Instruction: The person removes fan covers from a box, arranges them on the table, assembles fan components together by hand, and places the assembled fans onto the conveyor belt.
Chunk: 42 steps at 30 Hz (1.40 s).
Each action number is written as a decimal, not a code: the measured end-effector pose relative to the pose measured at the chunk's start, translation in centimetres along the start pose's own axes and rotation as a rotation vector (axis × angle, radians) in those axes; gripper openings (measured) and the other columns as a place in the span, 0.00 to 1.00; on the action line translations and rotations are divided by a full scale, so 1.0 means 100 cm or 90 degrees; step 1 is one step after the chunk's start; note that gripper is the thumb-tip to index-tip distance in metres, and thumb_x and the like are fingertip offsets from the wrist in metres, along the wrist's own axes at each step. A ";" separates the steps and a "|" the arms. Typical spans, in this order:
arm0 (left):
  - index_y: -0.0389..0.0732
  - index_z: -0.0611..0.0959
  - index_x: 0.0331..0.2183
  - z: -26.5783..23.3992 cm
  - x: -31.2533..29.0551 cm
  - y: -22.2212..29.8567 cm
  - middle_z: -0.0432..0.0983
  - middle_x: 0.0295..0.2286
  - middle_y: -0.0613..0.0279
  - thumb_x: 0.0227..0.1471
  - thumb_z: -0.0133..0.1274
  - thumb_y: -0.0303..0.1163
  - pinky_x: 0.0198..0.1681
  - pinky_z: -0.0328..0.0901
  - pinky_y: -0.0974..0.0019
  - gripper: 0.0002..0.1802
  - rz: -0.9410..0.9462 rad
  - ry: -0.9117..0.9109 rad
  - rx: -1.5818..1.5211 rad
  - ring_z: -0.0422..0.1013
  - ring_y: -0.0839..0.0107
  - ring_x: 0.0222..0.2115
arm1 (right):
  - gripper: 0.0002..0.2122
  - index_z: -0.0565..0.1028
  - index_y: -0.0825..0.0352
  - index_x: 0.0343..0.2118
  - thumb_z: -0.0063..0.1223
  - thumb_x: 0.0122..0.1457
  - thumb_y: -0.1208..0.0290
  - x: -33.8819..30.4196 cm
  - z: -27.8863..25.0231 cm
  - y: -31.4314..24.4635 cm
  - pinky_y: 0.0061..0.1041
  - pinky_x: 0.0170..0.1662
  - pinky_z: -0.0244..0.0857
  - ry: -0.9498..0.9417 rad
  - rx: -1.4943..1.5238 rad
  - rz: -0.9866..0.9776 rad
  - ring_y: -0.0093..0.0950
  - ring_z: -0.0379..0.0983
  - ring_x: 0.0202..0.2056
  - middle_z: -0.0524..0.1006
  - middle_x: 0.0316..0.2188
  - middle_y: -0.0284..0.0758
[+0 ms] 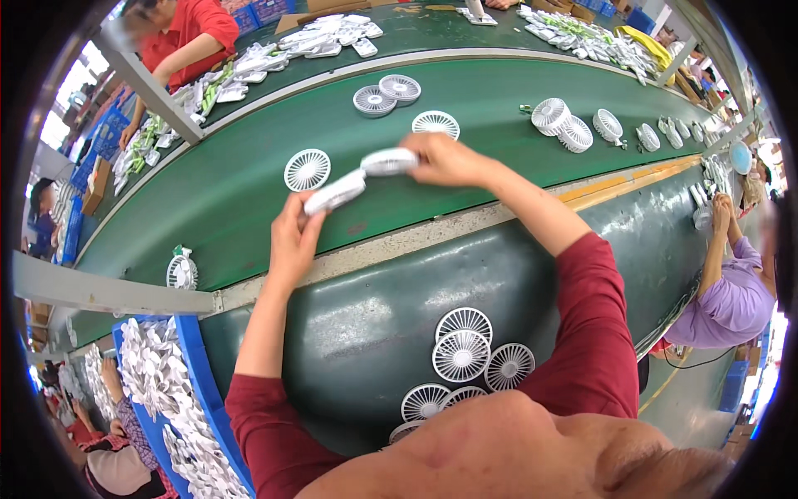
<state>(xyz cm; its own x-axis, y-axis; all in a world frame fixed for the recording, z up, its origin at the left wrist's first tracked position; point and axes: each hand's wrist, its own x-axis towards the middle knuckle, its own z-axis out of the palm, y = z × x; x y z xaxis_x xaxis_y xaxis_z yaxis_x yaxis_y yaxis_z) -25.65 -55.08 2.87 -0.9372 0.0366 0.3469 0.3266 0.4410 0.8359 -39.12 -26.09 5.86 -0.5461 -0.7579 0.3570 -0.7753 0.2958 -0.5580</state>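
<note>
Above the green conveyor belt (249,191) both my arms reach forward. My left hand (293,237) is closed on a white round fan piece (335,194), seen nearly edge-on and tilted. My right hand (445,158) pinches the right edge of another white round fan piece (387,161), also nearly edge-on. The two pieces come close together at their inner edges; whether they touch I cannot tell. A white slotted fan grille (307,170) lies on the belt just beyond my left hand. Another grille (435,124) rests behind my right hand, partly hidden by it.
Several white grilles (462,355) lie on the dark green worktable (366,333) before me. At lower left, a blue crate (204,374) holds white parts. Fan heads (573,133) sit along the belt. A co-worker in purple (736,291) works at right; another in red (195,41) at far left.
</note>
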 end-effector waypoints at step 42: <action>0.45 0.77 0.50 0.053 0.012 0.007 0.70 0.51 0.55 0.42 0.64 0.50 0.57 0.57 0.54 0.34 0.075 -0.086 0.228 0.64 0.52 0.53 | 0.17 0.74 0.63 0.44 0.56 0.49 0.79 -0.061 -0.006 0.093 0.39 0.57 0.60 0.199 -0.262 0.087 0.44 0.66 0.55 0.71 0.54 0.43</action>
<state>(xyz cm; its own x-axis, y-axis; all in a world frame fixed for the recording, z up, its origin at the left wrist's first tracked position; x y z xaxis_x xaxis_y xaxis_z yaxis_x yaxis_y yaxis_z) -27.16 -49.94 1.63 -0.9115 0.2121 0.3523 0.3913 0.7105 0.5848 -43.17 -18.40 -1.01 -0.6701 -0.5065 0.5427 -0.7172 0.6302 -0.2974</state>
